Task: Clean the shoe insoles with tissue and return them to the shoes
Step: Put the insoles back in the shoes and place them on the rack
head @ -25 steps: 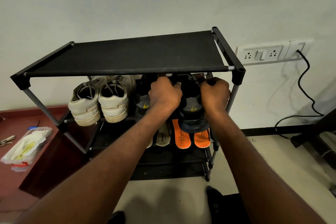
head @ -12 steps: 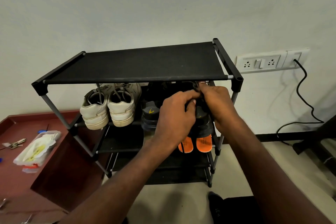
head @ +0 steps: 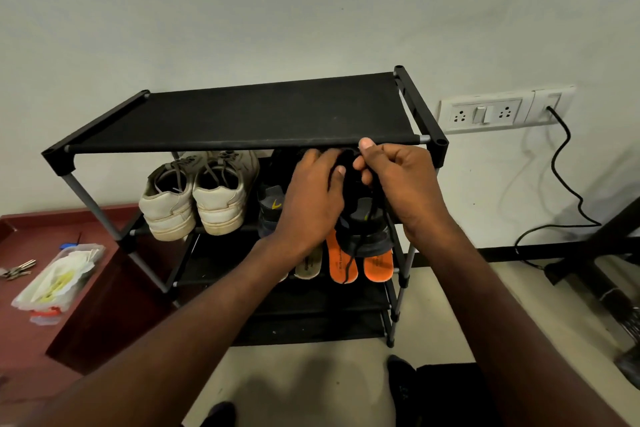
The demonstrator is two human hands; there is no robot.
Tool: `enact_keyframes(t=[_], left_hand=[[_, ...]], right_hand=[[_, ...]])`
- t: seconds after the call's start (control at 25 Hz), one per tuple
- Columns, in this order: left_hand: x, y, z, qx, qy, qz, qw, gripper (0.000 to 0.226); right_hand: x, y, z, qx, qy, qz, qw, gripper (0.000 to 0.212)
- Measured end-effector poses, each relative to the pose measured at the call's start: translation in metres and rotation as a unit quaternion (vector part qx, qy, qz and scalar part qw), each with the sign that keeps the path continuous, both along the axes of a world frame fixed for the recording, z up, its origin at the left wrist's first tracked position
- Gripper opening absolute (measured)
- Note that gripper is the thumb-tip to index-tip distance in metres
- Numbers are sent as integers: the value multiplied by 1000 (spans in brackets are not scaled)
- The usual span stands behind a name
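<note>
Both hands have drawn back toward the front of the rack since a second ago, and the dark shoe has come forward with them, its heel now hanging past the shelf edge.

Well to the left of the fingers, keys [head: 15, 269] and a clear plastic pack of tissues [head: 57, 279] lie on the reddish worktop [head: 41, 225]. Nearer, a pair of white sneakers [head: 199, 196] stands heels-out on the second shelf of the black shoe rack [head: 242, 114]. Just left of the fingers sits a second dark shoe [head: 272, 206] with a yellow mark on its heel.

The left hand [head: 308, 198] lies over the held dark shoe [head: 363, 225], its fingers [head: 320, 163] bent round the shoe's upper and the thumb tip pressing its opening. The right hand [head: 398, 184] is beside it, fingers curled, thumb and forefinger pinching a black lace [head: 351, 262] that trails down past the heel. Whether an insole is inside this shoe cannot be told.

Below the fingers, on the next shelf down, beige insoles [head: 308, 265] and two orange insoles [head: 360, 265] stick out from under the shoe, the lace end dangling over the left orange one.

Right of the fingers, a wall socket plate [head: 485, 113] holds a black cable [head: 568, 180] that runs down to the floor [head: 450, 305].
</note>
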State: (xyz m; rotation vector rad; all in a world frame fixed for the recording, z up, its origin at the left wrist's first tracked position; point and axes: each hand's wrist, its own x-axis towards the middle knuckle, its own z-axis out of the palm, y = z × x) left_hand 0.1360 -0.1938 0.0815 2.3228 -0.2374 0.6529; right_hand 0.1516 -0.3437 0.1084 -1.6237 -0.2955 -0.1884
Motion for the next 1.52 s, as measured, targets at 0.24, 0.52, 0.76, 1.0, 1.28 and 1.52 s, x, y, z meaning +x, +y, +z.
enact_keyframes(t=[0.24,0.52,0.76,1.0,1.28,1.52], left_hand=[[35,-2,-6,-14,30,-78,996,18],[49,-4,-18,-5,14,-6,1000,27],[46,0,-20,26,-23,-6,999,21],[36,5,-16,-162,94,19,982,15],[21,16,4,-239,225,-51,943,24],[13,26,7,-14,225,-100,969,22]], right_hand=[[-6,-5,10,89,-3,77,993,34],[-5,-14,26,169,-139,-20,976,14],[-4,-5,25,220,-84,35,971,15],[7,-11,-7,-37,-74,-91,992,17],[20,-18,-28,-221,-17,-98,970,10],[33,-12,-25,-212,64,-57,973,17]])
